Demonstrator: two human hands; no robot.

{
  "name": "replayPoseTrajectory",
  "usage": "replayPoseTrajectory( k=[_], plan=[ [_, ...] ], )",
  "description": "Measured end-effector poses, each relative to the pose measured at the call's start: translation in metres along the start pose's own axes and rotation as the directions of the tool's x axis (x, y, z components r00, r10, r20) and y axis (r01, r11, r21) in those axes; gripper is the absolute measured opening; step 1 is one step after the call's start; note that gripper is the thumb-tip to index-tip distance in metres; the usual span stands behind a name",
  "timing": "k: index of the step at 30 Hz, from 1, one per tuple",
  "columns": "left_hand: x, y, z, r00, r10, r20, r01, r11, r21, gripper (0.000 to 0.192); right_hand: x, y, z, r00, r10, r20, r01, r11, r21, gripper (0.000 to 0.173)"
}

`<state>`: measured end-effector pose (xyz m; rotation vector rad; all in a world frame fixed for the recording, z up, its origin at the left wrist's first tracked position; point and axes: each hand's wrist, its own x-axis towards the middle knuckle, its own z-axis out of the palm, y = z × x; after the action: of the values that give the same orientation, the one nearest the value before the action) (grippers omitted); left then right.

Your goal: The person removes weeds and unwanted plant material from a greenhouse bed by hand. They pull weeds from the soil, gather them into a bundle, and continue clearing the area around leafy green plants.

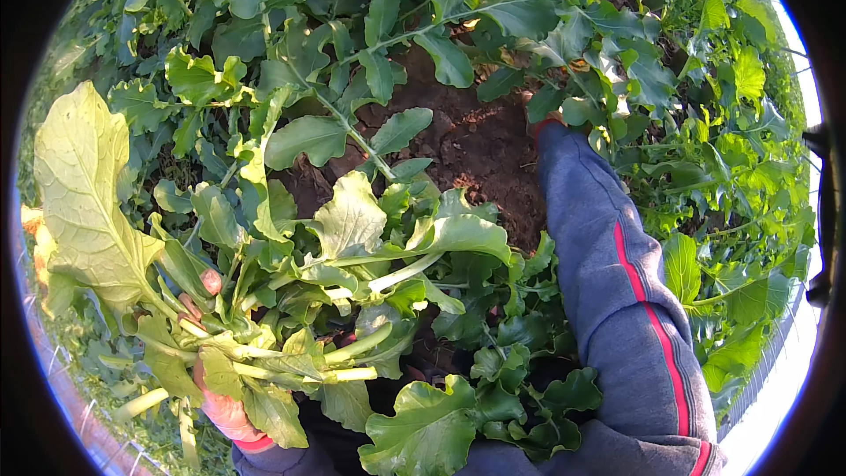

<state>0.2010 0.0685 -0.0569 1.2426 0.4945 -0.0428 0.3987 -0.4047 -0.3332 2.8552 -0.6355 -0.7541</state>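
Observation:
At the lower left, my left hand is wrapped around a thick bunch of cut leafy greens. Pale cut stem ends point to the right, and a large yellow-green leaf spreads at the bunch's upper left. Fingertips show between the stems; leaves hide much of the hand. My right arm, in a grey sleeve with a red stripe, reaches forward into the growing plants. Only a bit of my right hand shows past the red cuff. Foliage covers its fingers, so its grip cannot be seen.
Brown soil shows between the plants, just left of my right forearm. Broad lobed leaves arch over it. Dense greens grow along the right side, and more leafy plants stand close in front of my body.

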Motion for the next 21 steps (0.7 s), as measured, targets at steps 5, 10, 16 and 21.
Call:
replayPoseTrajectory(
  k=[5,10,16,21],
  plan=[
    [-0.015,0.000,-0.040,0.994,0.112,-0.001,-0.101,0.904,0.416,0.051,0.000,-0.005,0.000,0.999,-0.008,0.054,0.008,1.000,0.009,0.025],
    [-0.017,-0.003,-0.058,0.963,0.265,0.057,-0.250,0.789,0.562,0.041,0.004,-0.011,-0.003,0.996,-0.015,0.087,0.014,1.000,0.012,0.025],
    [-0.021,-0.008,-0.056,0.980,0.196,-0.025,-0.177,0.928,0.327,0.041,0.005,-0.009,-0.004,0.994,-0.029,0.102,0.030,1.000,-0.006,0.025],
    [-0.015,-0.006,-0.065,0.987,0.153,0.042,-0.155,0.871,0.465,0.041,0.006,-0.004,-0.002,0.992,-0.033,0.118,0.037,0.999,-0.026,0.026]
  ],
)
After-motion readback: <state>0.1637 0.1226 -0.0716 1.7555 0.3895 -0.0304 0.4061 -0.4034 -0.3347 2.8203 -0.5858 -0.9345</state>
